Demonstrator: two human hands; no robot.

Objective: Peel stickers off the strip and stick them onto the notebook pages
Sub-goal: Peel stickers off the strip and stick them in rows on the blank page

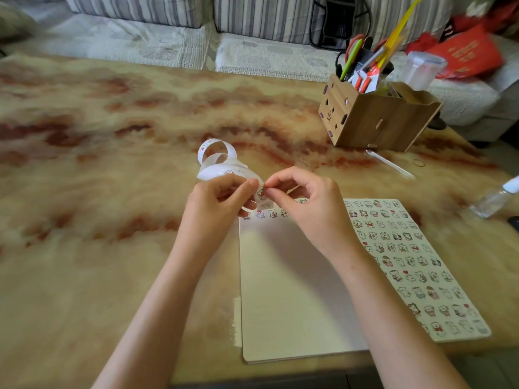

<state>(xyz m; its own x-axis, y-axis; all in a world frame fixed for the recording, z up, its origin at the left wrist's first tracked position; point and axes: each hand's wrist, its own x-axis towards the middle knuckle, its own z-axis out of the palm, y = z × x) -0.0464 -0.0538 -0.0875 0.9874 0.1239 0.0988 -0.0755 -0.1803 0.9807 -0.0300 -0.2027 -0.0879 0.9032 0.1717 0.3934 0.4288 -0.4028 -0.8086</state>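
Two hands worked above one open notebook (295, 290) that lay flat at the near edge of the table (112, 164), right of centre. Its left page was mostly blank, with one row of stickers along the far edge. Four showed clearly, and others were hidden under the hands. The right page was covered in rows of small cartoon stickers, too many and too blurred to count.

The left hand (222, 197) had its fingers curled round one sticker strip (216, 161), gripping it near its free end above the left page's far edge. The right hand (306, 203) had thumb and forefinger pressed together, pinching one sticker (261, 193) on that end of the strip. Whether it had lifted off the backing could not be told. The rest of the strip curled away in two loose loops just beyond the left hand.

One clear bottle (497, 199) lay at the table's right edge. One thin clear stick (390, 164) lay further back, near one wooden organiser box (376, 119) at the far right corner. The box was stuffed with pens and scissors, number unclear. One striped sofa (252, 21) ran beyond the far edge, with one red bag (466, 54) on it at right.
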